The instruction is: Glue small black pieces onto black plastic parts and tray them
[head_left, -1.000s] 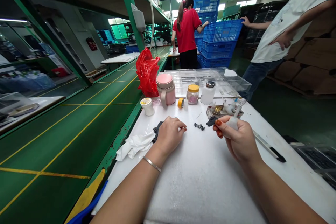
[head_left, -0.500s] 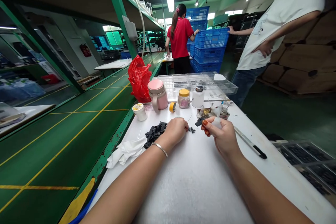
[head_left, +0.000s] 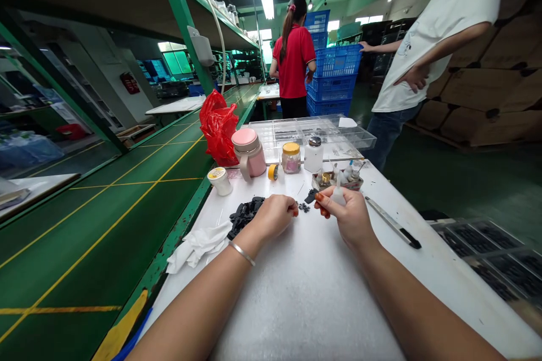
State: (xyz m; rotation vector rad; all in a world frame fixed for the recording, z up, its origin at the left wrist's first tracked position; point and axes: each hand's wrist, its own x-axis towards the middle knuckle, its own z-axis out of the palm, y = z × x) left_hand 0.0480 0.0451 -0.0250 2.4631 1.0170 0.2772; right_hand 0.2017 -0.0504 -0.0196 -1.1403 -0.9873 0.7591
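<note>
My left hand (head_left: 277, 215) is closed, its fingertips pinched together just left of a small cluster of tiny dark pieces (head_left: 304, 207) on the white table. Whatever is between those fingers is hidden or too small to name. Between thumb and fingers of my right hand (head_left: 353, 215) is a flat black part (head_left: 311, 196), its tip pointing left. A small translucent squeeze bottle (head_left: 338, 196) with an upright thin nozzle also sits in the right hand's grip. Beside my left wrist lies a pile of black parts (head_left: 244, 214), partly covered by that hand.
A pink mug (head_left: 254, 158), yellow-lidded jar (head_left: 291, 159), white bottle (head_left: 314, 155) and tape roll (head_left: 273, 172) stand behind. A box of small bottles (head_left: 358, 185) is beyond my right hand; a utility knife (head_left: 393, 223) lies right. Two people stand by blue crates (head_left: 336, 62).
My left hand has drawn back slightly from the tiny pieces. My right hand still grips the black part and bottle. The person in red has lowered an arm from the crates.
</note>
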